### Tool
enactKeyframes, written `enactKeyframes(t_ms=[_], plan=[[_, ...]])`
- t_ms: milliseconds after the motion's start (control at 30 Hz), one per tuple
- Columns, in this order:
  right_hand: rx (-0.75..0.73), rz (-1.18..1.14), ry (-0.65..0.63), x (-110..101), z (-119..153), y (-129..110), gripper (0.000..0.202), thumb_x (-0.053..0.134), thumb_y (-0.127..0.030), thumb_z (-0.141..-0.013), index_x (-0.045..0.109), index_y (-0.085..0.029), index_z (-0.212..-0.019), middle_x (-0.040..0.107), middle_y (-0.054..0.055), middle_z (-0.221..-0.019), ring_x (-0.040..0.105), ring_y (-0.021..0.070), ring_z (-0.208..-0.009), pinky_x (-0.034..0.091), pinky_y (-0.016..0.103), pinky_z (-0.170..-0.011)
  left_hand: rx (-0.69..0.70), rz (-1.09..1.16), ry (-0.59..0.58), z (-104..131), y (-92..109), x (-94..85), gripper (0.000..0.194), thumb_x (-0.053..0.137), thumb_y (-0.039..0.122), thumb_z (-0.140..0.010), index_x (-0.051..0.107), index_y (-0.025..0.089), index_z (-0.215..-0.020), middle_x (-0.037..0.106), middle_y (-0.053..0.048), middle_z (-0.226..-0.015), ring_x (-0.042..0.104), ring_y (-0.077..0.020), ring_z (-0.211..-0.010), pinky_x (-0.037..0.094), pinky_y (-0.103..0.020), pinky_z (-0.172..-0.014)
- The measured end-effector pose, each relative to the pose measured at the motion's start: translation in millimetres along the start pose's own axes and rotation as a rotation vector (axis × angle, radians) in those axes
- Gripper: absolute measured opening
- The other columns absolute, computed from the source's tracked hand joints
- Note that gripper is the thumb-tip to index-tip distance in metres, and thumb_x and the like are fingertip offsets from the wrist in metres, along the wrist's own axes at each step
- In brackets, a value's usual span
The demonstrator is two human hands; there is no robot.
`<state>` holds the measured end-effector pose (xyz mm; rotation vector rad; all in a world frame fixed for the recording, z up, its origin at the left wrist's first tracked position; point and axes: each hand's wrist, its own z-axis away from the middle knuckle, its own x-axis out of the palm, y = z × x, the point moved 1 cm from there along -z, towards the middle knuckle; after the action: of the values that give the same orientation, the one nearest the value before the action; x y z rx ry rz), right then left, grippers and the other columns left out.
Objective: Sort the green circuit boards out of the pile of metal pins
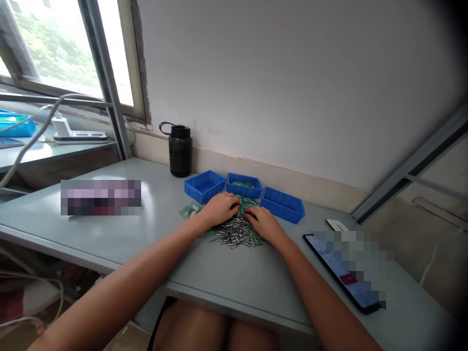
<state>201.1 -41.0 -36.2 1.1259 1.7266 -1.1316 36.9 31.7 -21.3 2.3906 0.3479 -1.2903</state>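
Note:
A loose pile of thin silvery metal pins, like blind rivets, lies on the grey desk. Just behind it is a green-tinted plastic bag between my two hands. My left hand is closed at the bag's left side, fingers curled onto it. From the right, my right hand reaches in with bent fingers pinched at the bag's edge, over the back of the pile. Exact fingertip contact is small and partly hidden. Another small green bag with pieces inside lies left of my left hand.
Behind my hands stand a left blue tray, a middle blue tray holding green bags, and a right blue tray. A dark bottle stands near the wall. A phone lies right; a blurred item lies left.

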Motion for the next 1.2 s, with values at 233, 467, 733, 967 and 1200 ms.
enactKeyframes(t_ms=[233, 467, 733, 967, 1200], plan=[[0.02, -0.106, -0.107, -2, -1, 5, 0.038, 0.05, -0.017, -0.078, 0.061, -0.019, -0.114, 0.062, 0.006, -0.117, 0.056, 0.0229, -0.105, 0.039, 0.032, -0.09, 0.063, -0.009, -0.049, 0, 8, -4.7, 0.021, 0.043, 0.024, -0.087, 0.063, 0.016, -0.089, 0.061, -0.006, -0.087, 0.055, -0.0181, -0.082, 0.042, -0.028, -0.075], [0.014, -0.06, -0.103, -5, -1, 1, 0.031, 0.052, -0.025, -0.081, 0.064, -0.02, -0.109, 0.066, 0.006, -0.11, 0.059, 0.0242, -0.1, 0.04, 0.032, -0.085, 0.061, -0.007, -0.059, 0, 8, -4.1, 0.022, 0.043, 0.025, -0.088, 0.063, 0.016, -0.091, 0.062, -0.005, -0.088, 0.055, -0.0184, -0.084, 0.042, -0.029, -0.077], [-0.054, 0.06, -0.054, -3, 1, -3, 0.023, 0.047, -0.025, -0.085, 0.064, -0.019, -0.1, 0.068, 0.007, -0.098, 0.06, 0.0217, -0.089, 0.04, 0.029, -0.075, 0.079, -0.015, -0.067, 0, 9, -4.0, 0.022, 0.043, 0.025, -0.088, 0.063, 0.016, -0.09, 0.061, -0.006, -0.086, 0.055, -0.0186, -0.083, 0.042, -0.029, -0.076], [0.064, 0.074, 0.2, -12, 0, -3, 0.022, 0.04, -0.022, -0.087, 0.063, -0.019, -0.088, 0.067, 0.006, -0.081, 0.06, 0.0202, -0.077, 0.039, 0.028, -0.067, 0.01, -0.007, 0.025, 0, 8, -4.7, 0.026, 0.043, 0.029, -0.089, 0.058, 0.015, -0.104, 0.059, -0.008, -0.095, 0.053, -0.0206, -0.09, 0.042, -0.031, -0.078], [0.186, -0.377, 0.45, -20, -2, 1, 0.021, 0.046, -0.034, -0.085, 0.061, -0.02, -0.084, 0.066, 0.003, -0.076, 0.061, 0.0184, -0.071, 0.043, 0.027, -0.067, -0.009, 0.147, 0.066, 0, 13, -9.7, 0.035, 0.03, 0.035, -0.094, 0.058, 0.017, -0.102, 0.06, -0.006, -0.097, 0.053, -0.0188, -0.094, 0.041, -0.032, -0.085]])
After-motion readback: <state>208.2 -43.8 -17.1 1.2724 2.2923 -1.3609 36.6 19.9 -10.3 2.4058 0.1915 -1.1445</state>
